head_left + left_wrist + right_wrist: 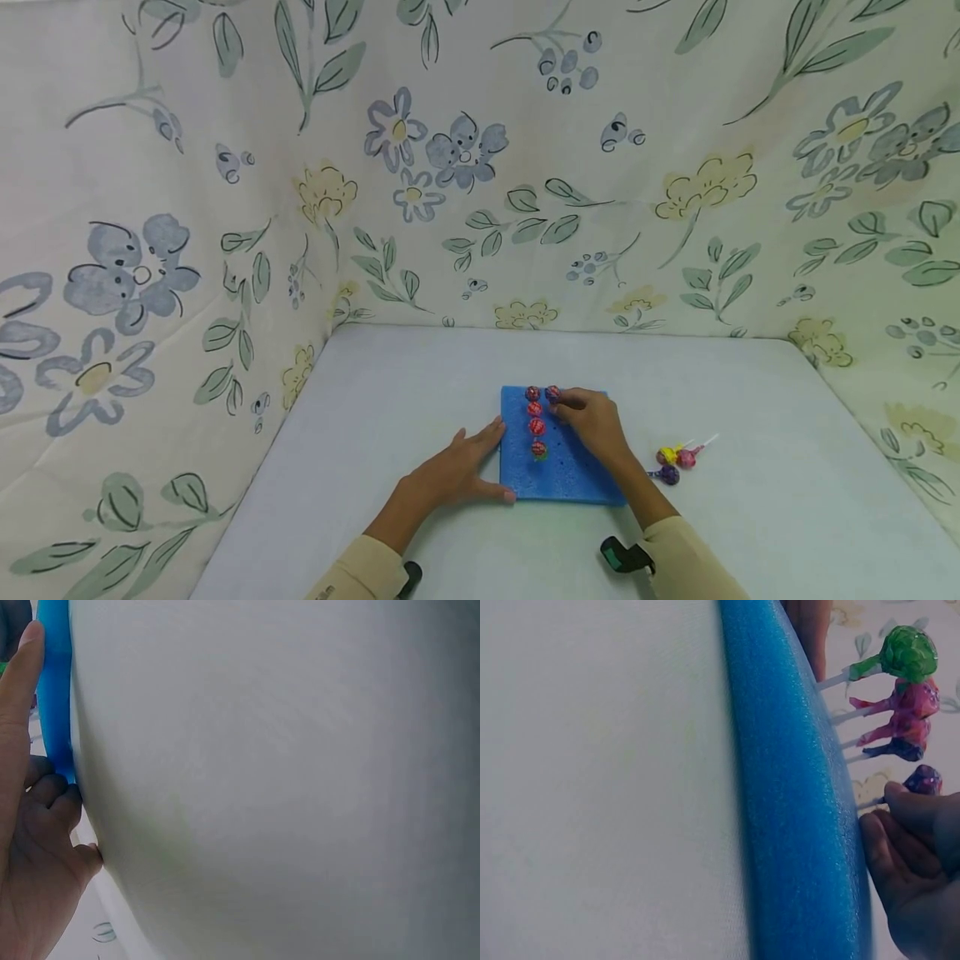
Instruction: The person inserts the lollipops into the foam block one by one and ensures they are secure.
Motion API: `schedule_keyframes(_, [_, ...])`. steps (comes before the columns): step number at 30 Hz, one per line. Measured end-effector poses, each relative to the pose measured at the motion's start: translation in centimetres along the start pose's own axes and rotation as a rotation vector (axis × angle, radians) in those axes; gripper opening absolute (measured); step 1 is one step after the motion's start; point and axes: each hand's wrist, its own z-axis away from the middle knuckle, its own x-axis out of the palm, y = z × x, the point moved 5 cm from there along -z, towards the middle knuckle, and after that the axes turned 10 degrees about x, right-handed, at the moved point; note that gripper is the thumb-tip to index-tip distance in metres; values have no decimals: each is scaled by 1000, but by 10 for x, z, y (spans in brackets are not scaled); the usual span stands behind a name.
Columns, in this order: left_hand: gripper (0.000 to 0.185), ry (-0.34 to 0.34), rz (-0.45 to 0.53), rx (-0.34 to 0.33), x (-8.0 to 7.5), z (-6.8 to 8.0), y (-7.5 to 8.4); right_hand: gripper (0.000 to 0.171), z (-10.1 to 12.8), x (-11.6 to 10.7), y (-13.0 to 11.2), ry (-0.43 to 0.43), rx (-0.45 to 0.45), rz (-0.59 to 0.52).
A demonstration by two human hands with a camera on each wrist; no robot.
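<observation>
A blue foam block lies on the white table with several wrapped lollipops standing in its holes, a column of them along its left side. My right hand pinches a purple lollipop at the block's far edge; in the right wrist view my fingertips hold its stick just below the purple head. My left hand lies flat against the block's left edge, its thumb along the front corner. In the left wrist view the thumb lies beside the foam.
Three loose lollipops, yellow, pink and purple, lie on the table right of the block. Floral cloth walls enclose the white table at the back and both sides.
</observation>
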Motion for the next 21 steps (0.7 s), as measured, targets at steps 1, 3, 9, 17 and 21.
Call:
schedule_keyframes(1, [114,0,-1,1,0,0,0,24,1,-1,0,-1,-3,3])
schedule_keyframes(3, [114,0,2,0,1,0,0,25,3,-5,1,-2,-12,12])
schedule_keyframes(9, [115,-3,-1,-9,1,-1,-1,26,11,-21,6,-12,-30,10])
schedule_keyframes(17, [116,2,8,-9,2,-2,-1,33,24,-49,13,5,-39,33])
schedule_keyframes(21, [116,0,5,-5,2,-2,-1,38,33,-66,14,24,-55,30])
